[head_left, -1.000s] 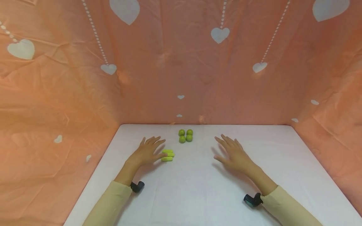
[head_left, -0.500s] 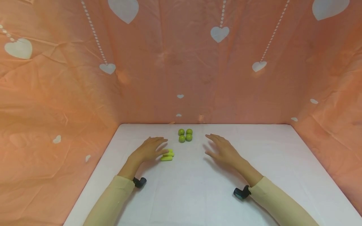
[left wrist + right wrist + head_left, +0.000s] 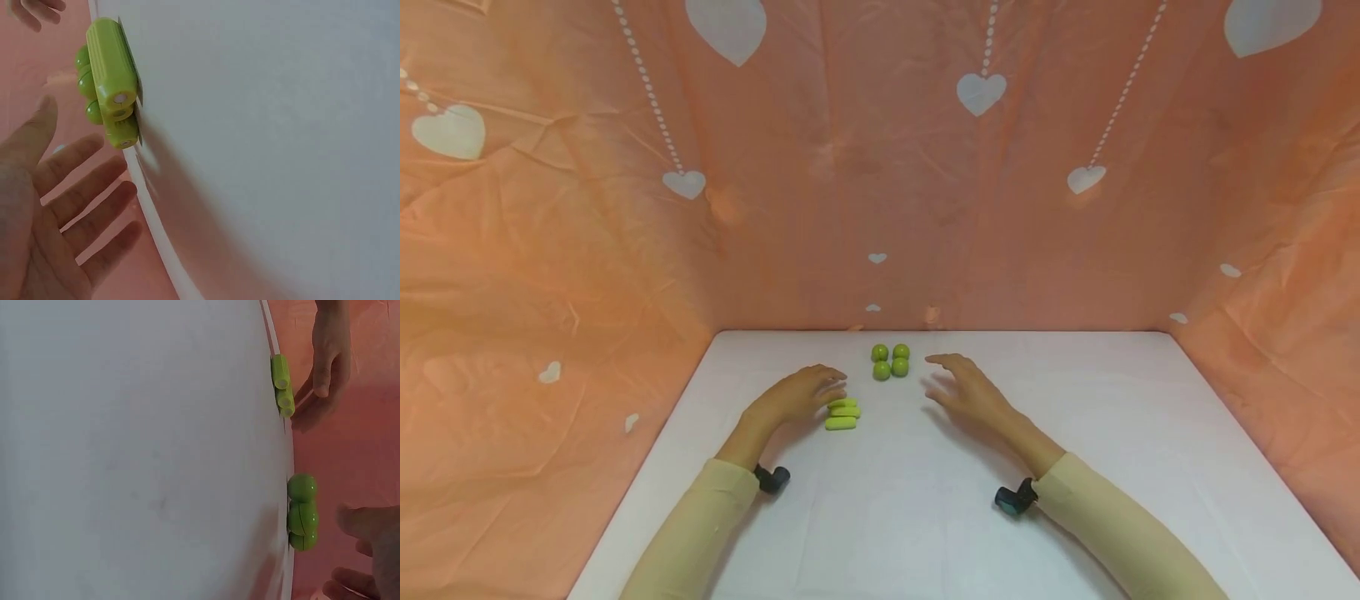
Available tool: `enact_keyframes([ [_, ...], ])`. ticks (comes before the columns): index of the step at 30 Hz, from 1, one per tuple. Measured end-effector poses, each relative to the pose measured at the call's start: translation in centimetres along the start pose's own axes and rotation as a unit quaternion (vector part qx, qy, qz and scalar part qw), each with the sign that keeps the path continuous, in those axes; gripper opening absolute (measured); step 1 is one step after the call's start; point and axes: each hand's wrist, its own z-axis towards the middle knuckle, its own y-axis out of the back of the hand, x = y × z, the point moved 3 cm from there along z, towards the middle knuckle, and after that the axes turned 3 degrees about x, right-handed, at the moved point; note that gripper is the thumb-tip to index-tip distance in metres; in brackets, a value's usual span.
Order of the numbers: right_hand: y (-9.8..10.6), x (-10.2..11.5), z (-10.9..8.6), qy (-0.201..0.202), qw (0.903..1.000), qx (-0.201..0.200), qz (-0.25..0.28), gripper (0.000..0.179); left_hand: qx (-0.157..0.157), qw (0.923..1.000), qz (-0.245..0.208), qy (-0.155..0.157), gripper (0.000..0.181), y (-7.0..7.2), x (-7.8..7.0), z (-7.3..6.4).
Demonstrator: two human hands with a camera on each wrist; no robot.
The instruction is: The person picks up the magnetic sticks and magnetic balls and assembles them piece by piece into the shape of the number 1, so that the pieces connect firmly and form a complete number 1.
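My left hand (image 3: 792,397) hovers just left of three short, ridged yellow-green sticks (image 3: 841,423) lying side by side. Its thumb tip comes over the far stick in the head view. The left wrist view has the fingers apart, with a gap between them and the sticks (image 3: 112,59). My right hand (image 3: 973,396) is held above the table, to the right of several shiny green balls (image 3: 900,367) grouped in a square. In the right wrist view its thumb is near the balls (image 3: 303,517) without touching them. Neither hand holds anything.
A white-covered table (image 3: 895,517) runs back to an orange curtain (image 3: 850,208) with white hearts, which also encloses both sides. Small black cameras (image 3: 772,479) are strapped at the wrists, below beige sleeves (image 3: 692,533).
The right hand has moved left toward the green balls. My left hand has shifted slightly right, and its fingers have bent a little. Sticks and balls stay in place.
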Motion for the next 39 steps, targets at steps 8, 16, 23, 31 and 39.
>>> enact_keyframes([
  [8, -1.3, -0.2, 1.2, -0.002, 0.9981, 0.001, 0.062, 0.049, -0.001, 0.9997, -0.018, -0.016, 0.038, -0.3, 0.6, 0.7],
  [16, -2.5, -0.2, 2.1, -0.046, 0.9927, 0.002, 0.111, 0.045, -0.009, 0.999, -0.033, -0.028, 0.028, -0.4, 0.6, 0.7],
  [23, -3.0, -0.1, 3.0, -0.109, 0.9837, -0.004, 0.142, 0.04, -0.007, 0.9989, -0.027, -0.038, 0.024, -0.3, 0.2, 0.8],
  [31, -3.7, -0.6, 4.2, -0.131, 0.9823, -0.015, 0.133, 0.038, -0.005, 0.9986, -0.011, -0.052, 0.02, -0.2, 0.1, 0.9],
  [39, -4.0, -0.7, 4.8, -0.158, 0.9785, -0.013, 0.132, 0.036, 0.002, 0.9988, 0.003, -0.049, 0.015, -0.3, 0.1, 1.2],
])
